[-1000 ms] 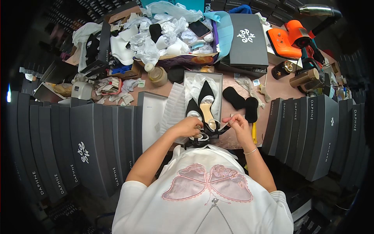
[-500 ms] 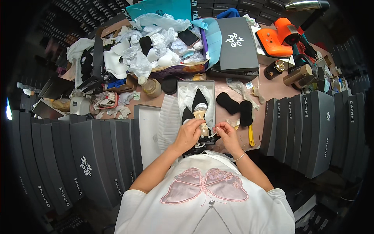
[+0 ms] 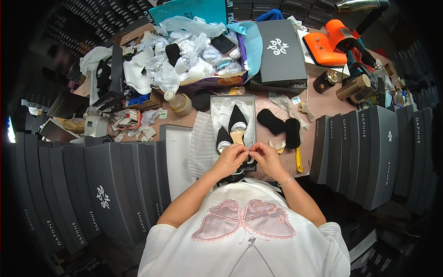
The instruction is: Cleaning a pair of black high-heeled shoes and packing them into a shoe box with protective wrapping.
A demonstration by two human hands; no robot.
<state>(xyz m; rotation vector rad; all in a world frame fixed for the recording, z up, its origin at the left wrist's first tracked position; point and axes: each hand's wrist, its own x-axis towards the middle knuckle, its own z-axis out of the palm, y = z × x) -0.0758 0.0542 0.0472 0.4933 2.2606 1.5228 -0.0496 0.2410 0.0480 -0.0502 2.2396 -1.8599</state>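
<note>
- The left hand (image 3: pixel 229 158) and right hand (image 3: pixel 264 156) meet fingertip to fingertip at the near end of an open shoe box (image 3: pixel 215 102); both are curled almost closed, pinching something small on the back of a black shoe (image 3: pixel 233 175). What they pinch is too small to make out.
- That shoe lies just below the hands, against the person's chest, partly hidden by them. Both hands are equally near it.
- A second black pointed shoe (image 3: pixel 237 121) lies in the box just beyond the hands, its long axis running away from the person, toe pointing to the far side, on white tissue.
- Right of the box, 2 black shoe inserts (image 3: pixel 279 125) and a yellow tool (image 3: pixel 299 159) lie on the pink table (image 3: pixel 323 102).
- Grey boxes (image 3: pixel 369 147) stand in rows on both sides; crumpled paper (image 3: pixel 182 55) is heaped at the back.
- Compared with 0.5 s ago, the hands have closed together and sit slightly further from the chest; the box and inserts are unchanged.
</note>
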